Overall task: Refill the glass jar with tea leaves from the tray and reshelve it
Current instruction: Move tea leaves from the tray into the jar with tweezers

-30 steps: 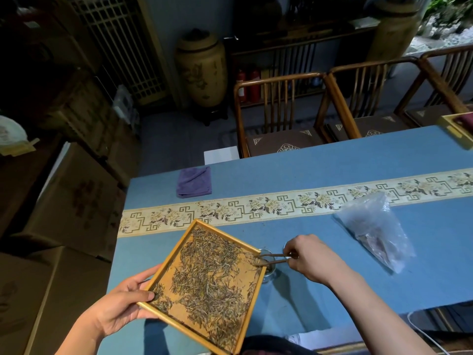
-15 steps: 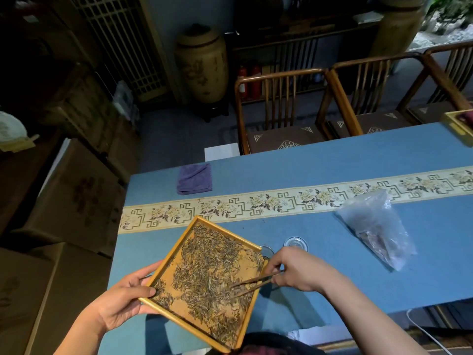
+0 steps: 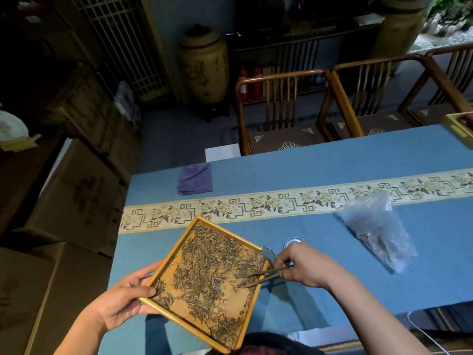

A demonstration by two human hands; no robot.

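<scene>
Both hands have a grip on something. The left hand (image 3: pixel 122 303) holds the wooden tray (image 3: pixel 163 267) by its near-left corner, thumb lying over the rim and fingers underneath, so the tray hangs tilted above the blue worktop (image 3: pixel 320 162), its near corner reaching past the worktop's near edge. The right hand (image 3: pixel 307 267) pinches a pair of thin wooden tongs (image 3: pixel 258 276), whose two arms cross the tray's right rim and end, a little apart, among the tea leaves (image 3: pixel 212 272). Whether any leaves are caught between the tips I cannot tell.

Tea leaves lie loose over most of the tray, thicker toward its right side and near corner, with a bare patch of wood near the left rim.

The glass jar (image 3: pixel 268 253) stands on the worktop just beside the tray's right rim, partly hidden by it and by the fingers of the right hand; only part of its open mouth shows. A round glass lid (image 3: pixel 293 242) lies flat on the cloth just right of the jar, beyond the right hand.

A clear plastic bag (image 3: pixel 378 231) with brownish contents lies further right on the worktop, well apart from the jar. A patterned cream runner (image 3: pixel 281 203) crosses the worktop beyond the tray, and a folded purple cloth (image 3: pixel 195 179) rests near the far left corner. Wooden chairs (image 3: pixel 281 108) stand along the far side.
</scene>
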